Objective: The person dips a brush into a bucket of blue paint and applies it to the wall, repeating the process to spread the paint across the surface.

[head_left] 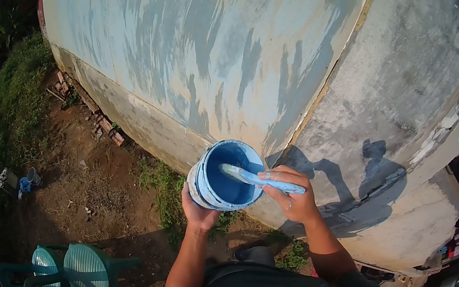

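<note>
My left hand [199, 211] is wrapped round the lower left side of a paint bucket [203, 185], holding it up in front of me with its mouth towards me. Blue paint [223, 173] coats the inside, and splashes mark the rim. In my right hand [293, 199] is a paintbrush [273, 182] with a blue-smeared handle, gripped between thumb and fingers. Its head dips inside the bucket, so the bristle tips are hard to make out. Blue specks dot the right fingers.
Ahead stands a wall [232, 78] with streaky light blue paint; bare grey concrete [394, 61] adjoins at right. Green plastic chairs [86, 272] stand lower left on dirt ground. Bricks and wood [103, 123] lie along the wall's base, and a small pail [33, 176] sits far left.
</note>
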### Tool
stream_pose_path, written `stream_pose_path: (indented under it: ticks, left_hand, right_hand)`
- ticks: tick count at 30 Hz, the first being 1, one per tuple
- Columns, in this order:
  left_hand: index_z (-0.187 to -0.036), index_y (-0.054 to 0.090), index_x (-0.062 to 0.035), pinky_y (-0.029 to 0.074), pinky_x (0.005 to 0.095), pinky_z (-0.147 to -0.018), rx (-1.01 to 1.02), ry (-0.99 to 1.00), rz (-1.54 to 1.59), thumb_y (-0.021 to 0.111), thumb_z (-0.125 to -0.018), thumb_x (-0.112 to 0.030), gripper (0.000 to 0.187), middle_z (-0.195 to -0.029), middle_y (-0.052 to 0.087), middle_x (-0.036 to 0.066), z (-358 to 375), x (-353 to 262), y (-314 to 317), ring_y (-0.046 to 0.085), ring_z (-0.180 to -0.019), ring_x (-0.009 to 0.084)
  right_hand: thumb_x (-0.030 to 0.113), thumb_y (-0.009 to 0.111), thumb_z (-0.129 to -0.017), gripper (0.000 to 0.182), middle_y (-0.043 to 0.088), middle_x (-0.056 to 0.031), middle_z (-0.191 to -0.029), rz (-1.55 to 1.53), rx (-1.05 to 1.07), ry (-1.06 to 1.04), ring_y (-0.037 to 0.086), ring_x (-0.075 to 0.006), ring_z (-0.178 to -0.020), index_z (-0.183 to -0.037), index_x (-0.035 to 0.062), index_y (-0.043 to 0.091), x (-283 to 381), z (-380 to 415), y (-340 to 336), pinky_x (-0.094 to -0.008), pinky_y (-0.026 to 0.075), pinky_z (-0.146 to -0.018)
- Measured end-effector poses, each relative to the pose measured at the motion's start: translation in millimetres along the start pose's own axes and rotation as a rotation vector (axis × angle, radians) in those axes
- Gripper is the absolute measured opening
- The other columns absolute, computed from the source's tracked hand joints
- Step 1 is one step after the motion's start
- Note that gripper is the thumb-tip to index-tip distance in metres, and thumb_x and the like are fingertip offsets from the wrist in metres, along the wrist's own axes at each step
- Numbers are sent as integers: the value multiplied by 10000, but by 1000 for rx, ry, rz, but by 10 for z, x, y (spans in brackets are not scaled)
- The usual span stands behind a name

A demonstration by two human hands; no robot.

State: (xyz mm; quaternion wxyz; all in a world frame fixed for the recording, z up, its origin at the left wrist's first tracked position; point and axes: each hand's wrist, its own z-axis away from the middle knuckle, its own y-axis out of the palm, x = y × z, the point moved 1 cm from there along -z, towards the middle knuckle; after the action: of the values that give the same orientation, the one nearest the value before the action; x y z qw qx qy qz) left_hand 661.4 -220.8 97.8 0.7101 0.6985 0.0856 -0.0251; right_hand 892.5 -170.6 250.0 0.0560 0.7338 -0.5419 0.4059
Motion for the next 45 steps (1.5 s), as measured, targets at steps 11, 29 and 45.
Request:
stream_pose_path:
  ticks: [11, 29, 45]
  left_hand:
    - [-1582, 530, -120, 384, 571, -1241, -3, -15, -17, 339, -1095, -638, 736, -1601, 564, 122, -37, -19, -35, 527, -1460, 362]
    - [-1578, 544, -182, 475, 648, -1120, -30, -39, -5, 353, -1058, -710, 766, -1584, 582, 102, -14, -82, -200, 565, -1418, 377]
    - [-1548, 589, -169, 375, 630, -1227, -59, 4, -2, 382, -1058, -697, 750, -1600, 574, 107, -26, -145, -198, 525, -1464, 370]
  right_hand:
    - [-69, 706, -992, 292, 738, -252, -1198, 30, 81, 44, 777, -346, -1034, -1270, 2, 656, 16, -30, -49, -432, 669, -851]
    - [-126, 749, -903, 189, 776, -180, -1040, -276, -228, 474, 791, -240, -923, -1081, -71, 715, -58, -21, 66, -334, 629, -826]
    - [-63, 771, -911, 112, 747, -116, -908, -281, -285, 392, 730, -184, -866, -1005, -36, 716, -10, -226, 110, -321, 557, -782]
